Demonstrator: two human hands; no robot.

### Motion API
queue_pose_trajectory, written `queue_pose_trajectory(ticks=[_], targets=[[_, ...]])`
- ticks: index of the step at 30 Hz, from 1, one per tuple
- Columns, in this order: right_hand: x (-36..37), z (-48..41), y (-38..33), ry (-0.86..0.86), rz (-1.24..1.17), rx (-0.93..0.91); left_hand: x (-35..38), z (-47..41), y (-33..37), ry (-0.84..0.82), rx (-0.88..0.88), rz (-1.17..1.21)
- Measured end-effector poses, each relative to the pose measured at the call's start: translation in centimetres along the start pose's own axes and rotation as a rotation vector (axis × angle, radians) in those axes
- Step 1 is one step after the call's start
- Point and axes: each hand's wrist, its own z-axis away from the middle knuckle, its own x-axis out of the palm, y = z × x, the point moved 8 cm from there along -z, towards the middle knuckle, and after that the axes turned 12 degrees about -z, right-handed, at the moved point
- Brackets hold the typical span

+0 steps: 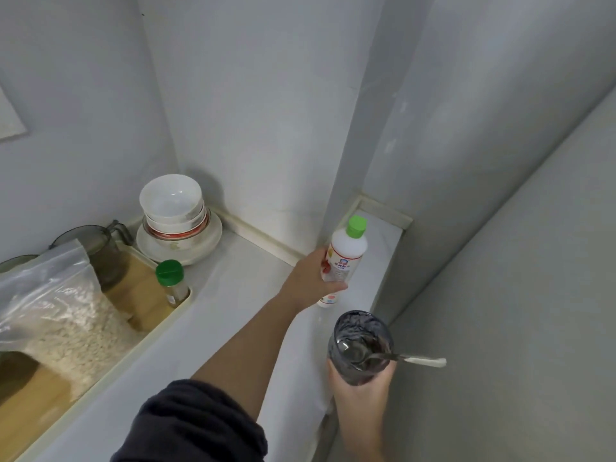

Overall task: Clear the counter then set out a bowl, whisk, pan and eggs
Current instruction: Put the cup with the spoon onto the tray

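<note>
Gripping the bottle (343, 261), left hand (311, 278) wraps it for removal; right hand (361, 391) clasps the cup (360, 348), clearing the counter (240, 295).

The stacked bowls (171, 205) stand at the back corner of the bench (240, 288); the bottle (345, 258) is to their right, the tray (100, 378) to their left.

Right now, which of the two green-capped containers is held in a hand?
The tall white bottle, gripped by the left hand near the wall corner. The small spice jar stands untouched in the tray.
</note>
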Motion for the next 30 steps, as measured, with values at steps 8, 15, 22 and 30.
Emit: queue_pose_trajectory(ticks=[8,15,22,30], targets=[[-0.6,-0.4,0.1,0.018,0.062,-0.008,1.3,-1.1,-0.9,-0.005,-0.034,0.015],[-0.4,0.4,0.3,-0.033,0.106,0.040,-0.1,6.7,-3.6,0.221,-0.186,0.070],[4.1,3.6,1.4,-0.288,0.132,0.135,-2.9,18.3,-4.3,0.121,-0.168,0.061],[14.5,10.1,4.1,-0.776,0.183,0.186,-10.3,24.5,-7.7,0.248,-0.303,0.089]])
